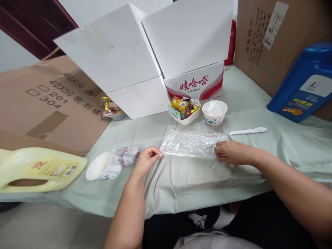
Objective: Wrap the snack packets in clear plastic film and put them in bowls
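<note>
A crinkled clear plastic bag [189, 143] lies stretched flat on the cloth between my hands. My left hand [149, 155] pinches its near left corner between thumb and fingertips. At the right end, my right hand [230, 152] has its fingers closed on the bag's edge, the fingertips partly hidden. A thin dark twist tie [213, 163] lies just below my right fingers. Beyond the bag stand a paper bowl [214, 119] with clear plastic in it and a white dish [187, 120] of wrapped snacks. A white utility knife [249, 131] rests beyond my right hand.
Left of my left hand, a paper bowl [100, 167] lies tipped beside a plastic-wrapped bundle [129, 155]. A yellow jug [59, 169] lies at far left; a blue bottle [302, 86] leans at right. White boxes [193, 81] and brown cartons [259, 45] line the back.
</note>
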Demonstrator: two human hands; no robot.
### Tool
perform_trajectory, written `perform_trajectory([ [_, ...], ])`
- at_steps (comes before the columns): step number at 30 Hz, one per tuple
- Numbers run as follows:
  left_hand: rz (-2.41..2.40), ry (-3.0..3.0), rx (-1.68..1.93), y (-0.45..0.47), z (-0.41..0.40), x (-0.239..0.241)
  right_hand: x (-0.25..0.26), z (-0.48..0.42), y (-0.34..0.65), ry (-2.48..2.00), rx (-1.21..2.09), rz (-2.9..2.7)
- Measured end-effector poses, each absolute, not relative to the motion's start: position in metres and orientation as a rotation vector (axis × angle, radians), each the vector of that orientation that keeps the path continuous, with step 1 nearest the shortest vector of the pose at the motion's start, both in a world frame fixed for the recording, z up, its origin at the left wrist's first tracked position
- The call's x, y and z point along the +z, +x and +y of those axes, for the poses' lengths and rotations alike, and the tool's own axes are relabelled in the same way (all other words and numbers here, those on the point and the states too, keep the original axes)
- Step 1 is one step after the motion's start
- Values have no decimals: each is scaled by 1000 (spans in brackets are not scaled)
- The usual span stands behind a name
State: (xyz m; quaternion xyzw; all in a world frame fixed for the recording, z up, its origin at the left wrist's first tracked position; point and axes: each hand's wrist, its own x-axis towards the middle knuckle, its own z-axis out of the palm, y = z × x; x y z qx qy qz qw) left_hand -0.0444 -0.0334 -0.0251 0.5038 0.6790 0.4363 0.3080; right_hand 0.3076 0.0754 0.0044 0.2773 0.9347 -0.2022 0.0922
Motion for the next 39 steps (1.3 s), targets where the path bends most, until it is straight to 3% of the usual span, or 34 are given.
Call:
perform_trajectory([
  [4, 1909, 1431, 948, -61, -35, -28, 3, 74, 307, 841, -530, 2772],
  [7, 2132, 1540, 1099, -61, -36, -25, 4, 72, 307, 873, -504, 2756],
  [9, 2026, 1752, 1152, -52, -37, -22, 6, 70, 307, 885, -492, 2747],
  [12, 1623, 2165, 820, -30, -39, -19, 10, 70, 308, 850, -462, 2769],
  [15, 1537, 2292, 577, -16, -37, -22, 15, 71, 312, 782, -443, 2871],
  [26, 1640, 1831, 726, -31, -43, -23, 16, 83, 328, 817, -868, 2744],
  [30, 1791, 1781, 766, -23, -40, -29, 19, 87, 326, 1054, -1045, 2621],
  [39, 2273, 1979, 627, 0, -25, -47, 2, 90, 308, 1434, -415, 2573],
])
